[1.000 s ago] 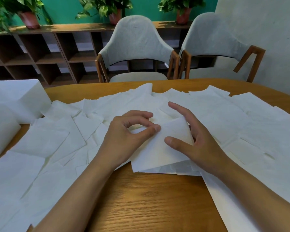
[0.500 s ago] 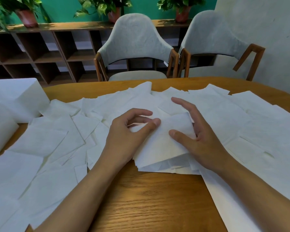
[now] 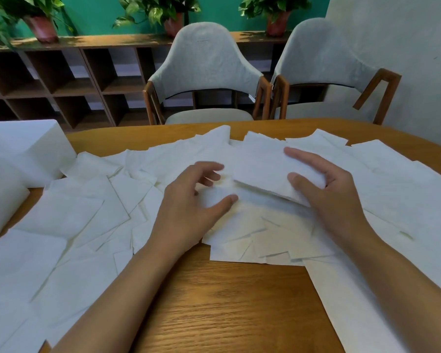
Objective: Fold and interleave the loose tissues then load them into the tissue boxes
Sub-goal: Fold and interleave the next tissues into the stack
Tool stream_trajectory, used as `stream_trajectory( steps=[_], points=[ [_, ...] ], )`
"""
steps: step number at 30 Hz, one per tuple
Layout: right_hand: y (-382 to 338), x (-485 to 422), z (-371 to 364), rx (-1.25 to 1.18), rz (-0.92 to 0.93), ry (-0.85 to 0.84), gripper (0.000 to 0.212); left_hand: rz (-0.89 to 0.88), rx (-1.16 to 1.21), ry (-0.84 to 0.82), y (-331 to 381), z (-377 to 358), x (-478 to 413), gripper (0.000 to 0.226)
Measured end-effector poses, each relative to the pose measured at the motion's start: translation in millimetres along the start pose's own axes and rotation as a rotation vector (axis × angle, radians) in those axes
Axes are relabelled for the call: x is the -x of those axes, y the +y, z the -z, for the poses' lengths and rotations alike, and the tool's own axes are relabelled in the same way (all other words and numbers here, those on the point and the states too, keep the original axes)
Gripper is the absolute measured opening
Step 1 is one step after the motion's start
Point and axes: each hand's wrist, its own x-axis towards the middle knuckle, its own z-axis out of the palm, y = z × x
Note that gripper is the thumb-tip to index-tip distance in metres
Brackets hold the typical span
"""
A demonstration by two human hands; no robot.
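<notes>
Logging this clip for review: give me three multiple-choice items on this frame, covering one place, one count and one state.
1. Where do the white tissue boxes stand on the table?
A) at its left side
B) at its right side
C) at its near edge

2. How many grey chairs stand behind the table?
A) one
B) two
C) three

3. What is the right hand doing?
A) resting flat on bare wood
B) gripping a folded tissue stack
C) holding a plant pot

Key: 1 A, the boxes sit far left. 2 B, two chair backs show side by side. 3 B, thumb and fingers clasp the stack's end.
</notes>
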Motion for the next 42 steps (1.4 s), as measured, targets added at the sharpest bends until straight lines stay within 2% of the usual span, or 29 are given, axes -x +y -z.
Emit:
stream_trajectory(
  steps=[2,6,11,13,17,19,21,23,25,29,33,36,39,42],
  points=[
    [2.1,-1.1,-0.5,0.010,-0.023,0.041,0.034,-0.098,-0.162,-0.074,-7.8,-4.1,1.5,0.050],
    [4.0,-1.0,-3.7,0.022,-0.041,0.029,0.034,-0.132,-0.227,-0.133,-13.4,-9.2,2.1,0.047],
    [6.3,0.2,-8.0,0.048,-0.034,0.009,0.031,-0.222,-0.328,-0.227,-12.1,-11.5,7.5,0.075],
    [5.7,-0.2,-9.1,0.054,-0.032,0.006,0.032,-0.255,-0.348,-0.219,-12.6,-14.7,8.8,0.063],
    [4.4,-0.7,-7.8,0.054,-0.032,0.010,0.032,-0.324,-0.306,-0.180,-11.6,-16.9,8.2,0.027],
    [4.9,-0.3,-7.6,0.055,-0.029,0.004,0.032,-0.375,-0.306,-0.174,-9.4,-18.5,9.1,0.020],
    [5.8,-0.1,-8.4,0.061,-0.024,0.000,0.032,-0.360,-0.305,-0.188,-5.7,-19.4,10.0,0.027],
    [6.7,-0.1,-9.2,0.073,-0.019,-0.002,0.033,-0.318,-0.308,-0.215,-1.8,-20.5,11.3,0.045],
    [7.2,-0.3,-9.9,0.083,-0.016,-0.004,0.033,-0.317,-0.316,-0.236,1.8,-24.0,13.1,0.050],
    [8.7,-0.2,-11.1,0.102,-0.004,-0.005,0.032,-0.410,-0.311,-0.249,5.5,-31.7,17.0,0.031],
    [8.9,0.1,-11.0,0.105,0.003,-0.005,0.033,-0.413,-0.242,-0.308,9.0,-27.8,17.0,0.036],
    [8.7,0.2,-11.1,0.095,-0.002,0.006,0.033,-0.385,-0.135,-0.326,14.0,-18.8,17.5,0.031],
    [8.9,0.3,-11.0,0.089,-0.011,0.016,0.033,-0.330,-0.073,-0.236,19.3,-13.9,19.2,0.028],
    [9.5,0.7,-10.7,0.069,-0.001,0.013,0.034,-0.257,-0.105,-0.121,19.3,-13.7,17.8,0.012]
  ],
)
